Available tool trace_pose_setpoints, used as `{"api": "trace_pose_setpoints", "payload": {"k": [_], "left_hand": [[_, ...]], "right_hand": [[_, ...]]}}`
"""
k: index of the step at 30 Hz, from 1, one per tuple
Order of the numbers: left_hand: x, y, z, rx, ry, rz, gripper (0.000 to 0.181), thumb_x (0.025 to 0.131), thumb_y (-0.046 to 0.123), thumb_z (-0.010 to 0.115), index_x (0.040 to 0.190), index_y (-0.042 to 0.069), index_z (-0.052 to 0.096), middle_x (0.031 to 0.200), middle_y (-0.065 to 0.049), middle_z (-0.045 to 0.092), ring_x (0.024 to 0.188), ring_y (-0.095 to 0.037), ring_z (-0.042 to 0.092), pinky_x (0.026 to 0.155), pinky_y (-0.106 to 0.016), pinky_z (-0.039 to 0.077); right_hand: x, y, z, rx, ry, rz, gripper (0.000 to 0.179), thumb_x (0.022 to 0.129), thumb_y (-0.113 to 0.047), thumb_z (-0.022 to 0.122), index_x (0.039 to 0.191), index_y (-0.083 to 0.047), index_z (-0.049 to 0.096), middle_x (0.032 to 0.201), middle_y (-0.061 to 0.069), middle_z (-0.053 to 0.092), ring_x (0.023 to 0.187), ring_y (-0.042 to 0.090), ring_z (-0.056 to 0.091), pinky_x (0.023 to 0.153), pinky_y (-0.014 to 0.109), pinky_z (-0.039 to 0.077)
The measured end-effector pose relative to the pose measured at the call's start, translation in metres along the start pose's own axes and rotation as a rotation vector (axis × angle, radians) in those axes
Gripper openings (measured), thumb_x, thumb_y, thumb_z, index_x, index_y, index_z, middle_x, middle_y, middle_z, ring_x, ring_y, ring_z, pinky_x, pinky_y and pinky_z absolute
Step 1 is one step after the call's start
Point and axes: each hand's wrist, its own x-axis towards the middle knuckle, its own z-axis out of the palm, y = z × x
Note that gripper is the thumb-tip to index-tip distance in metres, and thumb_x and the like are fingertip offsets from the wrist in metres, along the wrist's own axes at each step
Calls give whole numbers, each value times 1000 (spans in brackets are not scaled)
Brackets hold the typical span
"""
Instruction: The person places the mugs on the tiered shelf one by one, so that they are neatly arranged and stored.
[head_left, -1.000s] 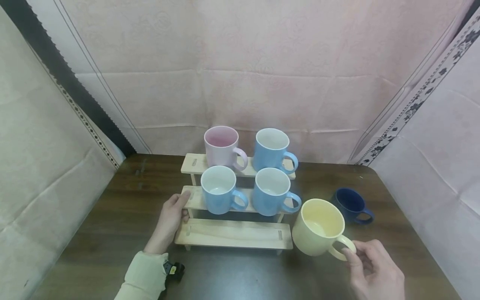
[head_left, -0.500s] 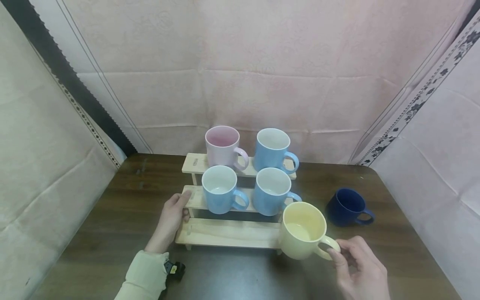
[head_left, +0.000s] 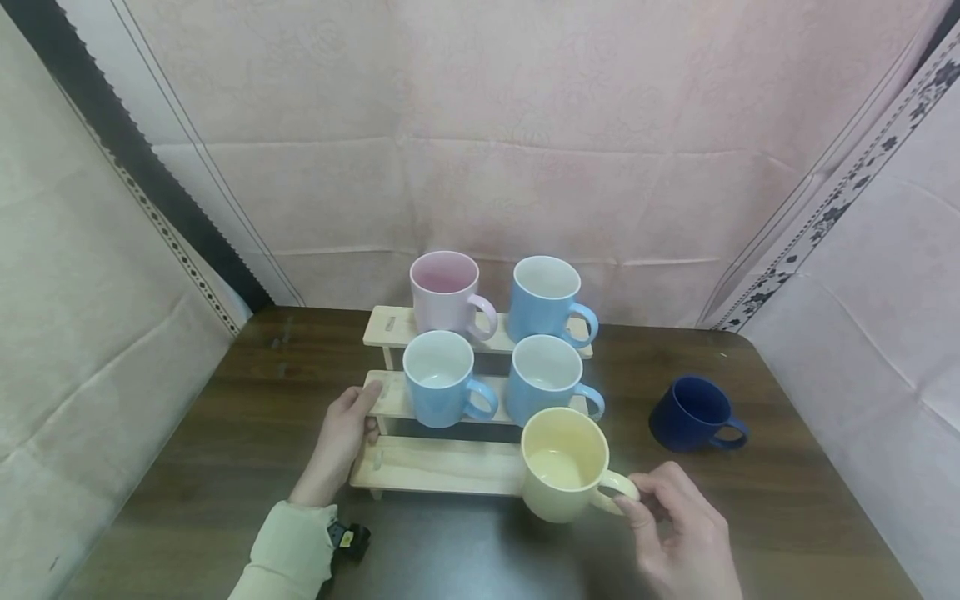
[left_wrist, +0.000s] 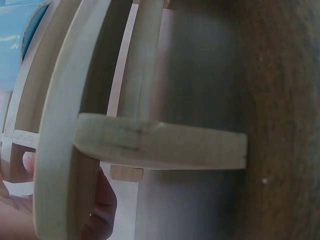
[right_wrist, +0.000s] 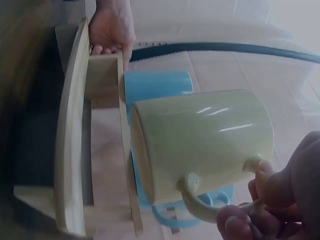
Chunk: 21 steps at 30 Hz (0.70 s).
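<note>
A pale yellow mug hangs upright in front of the right part of the lowest tier of a three-tier wooden rack. My right hand pinches the mug's handle between thumb and fingers. In the right wrist view, the mug's base is apart from the lowest board. My left hand grips the left end of the middle tier, thumb on top and fingers beneath. Two light blue mugs stand on that middle tier. On the top tier are a lilac mug and another light blue mug.
A small dark blue cup stands on the brown table to the right of the rack. Pale cloth walls in the back and both sides of the table.
My right hand has carried the yellow mug leftward, from beside the rack to in front of the lowest tier's right part. The left hand keeps its hold on the rack.
</note>
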Motion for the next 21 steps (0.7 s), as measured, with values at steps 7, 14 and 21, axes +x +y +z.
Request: {"api": "trace_pose_setpoints", "payload": {"k": [7,14,21], "left_hand": [[1,-1,0,0,2,-6,46,101,47,46,105,2,50,72,-2,46,61,-17,46,62,-28,40],[0,2,0,-16,-7,-7,45,101,46,47,107,2,49,73,-2,47,62,-17,46,61,-28,40],[0,0,0,-11,-6,-7,46,101,47,46,106,2,50,73,-2,46,62,-17,46,61,-28,39]], "right_hand": [[0,-2,20,68,-86,24,28,71,10,77,90,-8,66,83,-5,55,69,4,53,61,13,45],[2,-4,41,148,-158,80,27,76,7,77,91,-12,65,85,-5,54,71,6,53,61,14,45],[5,-2,59,210,-185,33,25,78,6,76,92,-11,65,87,-2,56,77,10,55,64,16,46]]}}
